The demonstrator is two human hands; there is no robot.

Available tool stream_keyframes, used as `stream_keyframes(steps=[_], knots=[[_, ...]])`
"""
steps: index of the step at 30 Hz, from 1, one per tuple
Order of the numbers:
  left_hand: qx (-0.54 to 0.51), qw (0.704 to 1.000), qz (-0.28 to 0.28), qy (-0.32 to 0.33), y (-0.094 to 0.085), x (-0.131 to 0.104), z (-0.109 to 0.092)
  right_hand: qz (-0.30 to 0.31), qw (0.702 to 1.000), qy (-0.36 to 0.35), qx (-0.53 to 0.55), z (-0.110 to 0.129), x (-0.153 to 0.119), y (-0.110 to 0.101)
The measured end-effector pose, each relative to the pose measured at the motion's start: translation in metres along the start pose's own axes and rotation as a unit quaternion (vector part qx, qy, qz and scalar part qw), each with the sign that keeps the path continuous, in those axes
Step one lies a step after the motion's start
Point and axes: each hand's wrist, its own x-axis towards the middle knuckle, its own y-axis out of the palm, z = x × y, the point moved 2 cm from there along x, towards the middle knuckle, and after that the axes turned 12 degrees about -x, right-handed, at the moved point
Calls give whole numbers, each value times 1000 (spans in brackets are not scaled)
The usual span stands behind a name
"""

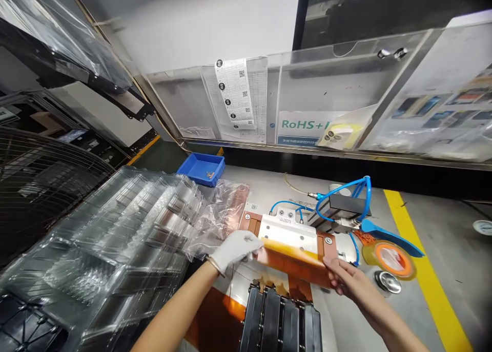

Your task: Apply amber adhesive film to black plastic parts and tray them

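A glossy orange-amber film strip is stretched between my hands in front of a white metal fixture block. My left hand, in a white glove, pinches the strip's left end. My bare right hand pinches its right end between thumb and fingers. Brown plates with bolts flank the block, and blue air tubes run behind it. Whether the strip touches the block, I cannot tell. Nearer to me, below the strip, stand several long black ribbed parts side by side.
Stacked clear plastic trays fill the left side, with crumpled clear film beside them. A blue bin stands at the back. To the right lie a tape roll, a blue-handled tool and a metal-topped bottle.
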Motion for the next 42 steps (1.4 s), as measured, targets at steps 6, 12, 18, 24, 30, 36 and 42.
stream_keyframes(steps=[6,12,18,24,30,36,42], knots=[[60,997,-43,-28,-3,39,-11,-10,999,48,-12,18,34,-3],[103,992,-61,-50,-4,40,-21,-22,997,73,-26,32,42,-3],[123,989,-71,-51,-5,41,-26,-22,994,84,-62,37,46,-4],[92,991,-86,-54,-3,39,-26,-14,991,77,-107,36,50,-10],[45,993,-81,-71,-3,36,-23,13,984,51,-170,36,57,-25],[34,993,-86,-73,-2,35,-24,-54,952,-33,-301,30,36,-58],[30,994,-81,-72,-1,29,-31,-80,876,-160,-448,-18,-4,-73]])
